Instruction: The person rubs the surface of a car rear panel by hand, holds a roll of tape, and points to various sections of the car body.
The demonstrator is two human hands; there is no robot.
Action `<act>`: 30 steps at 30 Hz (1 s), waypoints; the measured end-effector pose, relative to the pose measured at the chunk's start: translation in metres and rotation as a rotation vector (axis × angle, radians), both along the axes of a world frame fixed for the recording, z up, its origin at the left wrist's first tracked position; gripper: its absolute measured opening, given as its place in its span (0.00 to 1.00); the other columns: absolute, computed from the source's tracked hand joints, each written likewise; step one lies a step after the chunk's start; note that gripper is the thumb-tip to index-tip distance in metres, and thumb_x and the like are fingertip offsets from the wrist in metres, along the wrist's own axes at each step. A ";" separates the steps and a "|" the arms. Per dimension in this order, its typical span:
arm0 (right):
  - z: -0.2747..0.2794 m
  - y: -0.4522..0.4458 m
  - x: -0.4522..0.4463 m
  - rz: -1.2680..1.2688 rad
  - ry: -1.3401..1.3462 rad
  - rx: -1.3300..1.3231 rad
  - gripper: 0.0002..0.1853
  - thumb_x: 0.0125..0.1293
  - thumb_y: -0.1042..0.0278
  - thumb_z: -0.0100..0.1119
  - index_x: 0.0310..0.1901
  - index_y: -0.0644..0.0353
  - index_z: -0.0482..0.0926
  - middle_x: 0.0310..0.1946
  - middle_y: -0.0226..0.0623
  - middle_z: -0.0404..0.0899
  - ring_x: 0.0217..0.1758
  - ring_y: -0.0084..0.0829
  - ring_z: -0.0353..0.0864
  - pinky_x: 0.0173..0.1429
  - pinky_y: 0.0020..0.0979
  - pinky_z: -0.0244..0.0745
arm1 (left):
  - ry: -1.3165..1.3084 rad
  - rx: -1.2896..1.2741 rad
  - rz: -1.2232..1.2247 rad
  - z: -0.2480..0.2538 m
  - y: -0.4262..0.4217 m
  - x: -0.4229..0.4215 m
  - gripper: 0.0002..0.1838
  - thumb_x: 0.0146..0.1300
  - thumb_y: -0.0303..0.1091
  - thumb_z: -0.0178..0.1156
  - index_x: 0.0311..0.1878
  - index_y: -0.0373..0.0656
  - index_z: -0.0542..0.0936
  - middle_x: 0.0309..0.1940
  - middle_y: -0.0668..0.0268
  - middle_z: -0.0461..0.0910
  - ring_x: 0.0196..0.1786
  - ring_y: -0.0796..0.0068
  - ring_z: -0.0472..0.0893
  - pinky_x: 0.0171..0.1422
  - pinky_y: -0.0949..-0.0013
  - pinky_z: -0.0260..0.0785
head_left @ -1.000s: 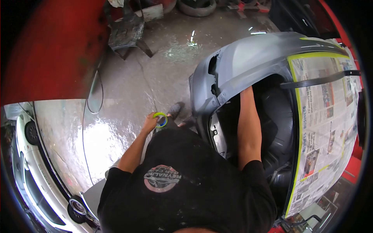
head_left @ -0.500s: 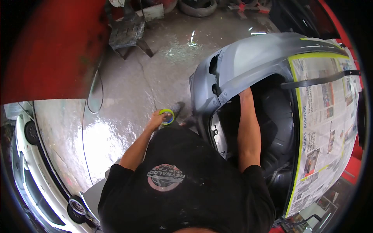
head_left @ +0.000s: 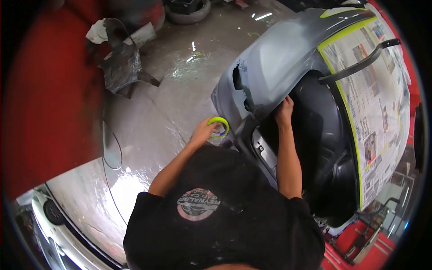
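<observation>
My left hand [head_left: 203, 130] is closed around a roll of yellow-green masking tape [head_left: 219, 119], held above the floor in front of my shirt. My right hand [head_left: 284, 112] is up at the inner lip of a grey car body panel [head_left: 270, 67]. Its fingers are bent and pressed together at that edge; what they pinch, if anything, is too small to make out. Dark moulded lining [head_left: 317, 108] fills the opening beside my right forearm. Newspaper [head_left: 373, 90] edged with yellow-green tape covers the area to the right.
A curved black bar [head_left: 360, 66] sticks out across the newspaper. On the left hangs a large red panel [head_left: 49, 99]. A worn chair-like stand [head_left: 121, 69] and a tyre [head_left: 189, 17] stand farther off. A thin hose [head_left: 120, 155] crosses the shiny floor near a white car [head_left: 67, 234].
The view has turned and shifted. My right hand, before largely hidden under the panel, now shows at its lip. My left hand has brought the tape roll closer to the panel.
</observation>
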State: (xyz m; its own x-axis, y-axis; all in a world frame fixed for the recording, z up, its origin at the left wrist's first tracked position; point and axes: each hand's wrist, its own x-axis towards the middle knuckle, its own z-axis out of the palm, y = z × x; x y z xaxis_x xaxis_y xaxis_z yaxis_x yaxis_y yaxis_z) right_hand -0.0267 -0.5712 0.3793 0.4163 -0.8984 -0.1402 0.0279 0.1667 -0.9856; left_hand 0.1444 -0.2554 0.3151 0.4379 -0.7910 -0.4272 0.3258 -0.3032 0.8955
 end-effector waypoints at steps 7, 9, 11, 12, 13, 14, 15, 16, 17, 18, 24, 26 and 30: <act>0.044 0.129 -0.053 -0.103 0.382 -0.122 0.16 0.73 0.70 0.52 0.52 0.72 0.83 0.30 0.38 0.84 0.23 0.20 0.76 0.27 0.22 0.70 | 0.118 -0.051 -0.099 0.001 -0.007 0.067 0.17 0.71 0.29 0.54 0.60 0.36 0.79 0.45 0.61 0.86 0.41 0.70 0.86 0.47 0.68 0.77; 0.041 0.164 -0.052 0.035 0.380 -0.032 0.16 0.72 0.70 0.55 0.55 0.72 0.82 0.34 0.40 0.84 0.27 0.22 0.78 0.31 0.23 0.74 | 0.125 -0.084 -0.182 0.001 -0.013 0.079 0.18 0.70 0.27 0.54 0.60 0.36 0.79 0.45 0.62 0.85 0.40 0.71 0.86 0.47 0.68 0.77; 0.038 0.193 -0.031 0.099 0.389 0.067 0.19 0.72 0.70 0.58 0.60 0.71 0.79 0.41 0.41 0.84 0.35 0.25 0.82 0.38 0.25 0.78 | 0.134 -0.146 -0.278 0.002 -0.023 0.084 0.18 0.69 0.27 0.55 0.60 0.37 0.79 0.44 0.62 0.85 0.40 0.73 0.86 0.47 0.68 0.77; 0.043 0.208 -0.013 0.110 0.395 0.081 0.21 0.71 0.69 0.59 0.62 0.71 0.78 0.45 0.42 0.84 0.40 0.26 0.83 0.43 0.26 0.80 | 0.144 -0.150 -0.334 0.006 -0.028 0.085 0.19 0.68 0.26 0.54 0.61 0.37 0.78 0.45 0.62 0.85 0.42 0.73 0.86 0.48 0.68 0.77; 0.047 0.220 0.003 0.123 0.404 0.094 0.23 0.71 0.69 0.61 0.64 0.70 0.77 0.49 0.42 0.84 0.45 0.27 0.84 0.47 0.28 0.81 | 0.154 -0.156 -0.387 0.014 -0.034 0.084 0.20 0.67 0.25 0.53 0.62 0.37 0.78 0.46 0.62 0.85 0.43 0.72 0.86 0.50 0.68 0.77; 0.050 0.226 0.013 0.152 0.380 0.088 0.24 0.71 0.68 0.62 0.65 0.70 0.75 0.51 0.41 0.82 0.47 0.27 0.83 0.51 0.28 0.79 | 0.164 -0.164 -0.438 0.023 -0.040 0.082 0.22 0.66 0.24 0.52 0.63 0.36 0.78 0.47 0.62 0.85 0.44 0.72 0.86 0.52 0.68 0.77; 0.052 0.230 0.023 0.184 0.355 0.078 0.26 0.71 0.67 0.63 0.67 0.70 0.74 0.53 0.41 0.81 0.49 0.26 0.82 0.55 0.29 0.78 | 0.123 -0.174 -0.508 0.036 -0.045 0.082 0.23 0.64 0.23 0.51 0.64 0.38 0.78 0.48 0.61 0.84 0.44 0.71 0.86 0.53 0.68 0.77; 0.056 0.232 0.033 0.217 0.331 0.068 0.28 0.70 0.66 0.64 0.68 0.70 0.73 0.55 0.40 0.80 0.51 0.26 0.81 0.58 0.29 0.76 | 0.134 -0.226 -0.523 0.036 -0.050 0.076 0.24 0.64 0.23 0.51 0.64 0.37 0.78 0.49 0.61 0.84 0.44 0.71 0.86 0.54 0.68 0.77; 0.063 0.234 0.041 0.202 0.372 0.044 0.25 0.70 0.66 0.64 0.65 0.70 0.76 0.52 0.39 0.82 0.50 0.25 0.81 0.61 0.30 0.75 | 0.144 -0.277 -0.537 0.036 -0.054 0.069 0.24 0.63 0.22 0.51 0.64 0.37 0.78 0.49 0.61 0.84 0.44 0.71 0.86 0.54 0.67 0.77; 0.063 0.234 0.040 0.199 0.391 0.073 0.23 0.71 0.67 0.64 0.63 0.70 0.77 0.51 0.38 0.83 0.51 0.26 0.82 0.61 0.30 0.75 | 0.154 -0.327 -0.552 0.036 -0.057 0.062 0.24 0.63 0.22 0.50 0.64 0.37 0.78 0.49 0.60 0.84 0.44 0.71 0.85 0.55 0.67 0.77; 0.053 0.225 0.018 0.166 0.376 0.173 0.13 0.71 0.71 0.61 0.52 0.70 0.81 0.45 0.37 0.87 0.48 0.25 0.83 0.57 0.28 0.76 | 0.040 -0.416 -0.711 0.032 -0.059 0.046 0.28 0.66 0.31 0.54 0.70 0.37 0.72 0.59 0.52 0.80 0.58 0.62 0.81 0.64 0.63 0.73; 0.051 0.226 0.012 0.152 0.435 0.196 0.12 0.70 0.70 0.62 0.50 0.70 0.82 0.42 0.36 0.87 0.45 0.24 0.84 0.55 0.26 0.76 | -0.109 -0.413 -0.742 0.030 -0.058 0.054 0.30 0.67 0.36 0.57 0.72 0.37 0.70 0.62 0.49 0.78 0.61 0.57 0.80 0.67 0.60 0.71; 0.038 0.228 -0.010 0.191 0.721 0.108 0.11 0.67 0.69 0.65 0.44 0.70 0.83 0.33 0.32 0.85 0.37 0.20 0.81 0.45 0.24 0.73 | -0.375 -0.399 -0.554 0.026 -0.079 0.071 0.33 0.69 0.40 0.57 0.73 0.34 0.67 0.69 0.47 0.71 0.70 0.48 0.73 0.72 0.56 0.66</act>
State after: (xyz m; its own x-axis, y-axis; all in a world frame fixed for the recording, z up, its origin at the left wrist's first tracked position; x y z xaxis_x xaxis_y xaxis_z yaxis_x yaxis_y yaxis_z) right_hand -0.0371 -0.3432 0.4171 0.3347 -0.7858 -0.5200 -0.6574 0.2006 -0.7263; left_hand 0.2156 -0.3342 0.3414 -0.0076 -0.9994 0.0346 -0.1252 0.0353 0.9915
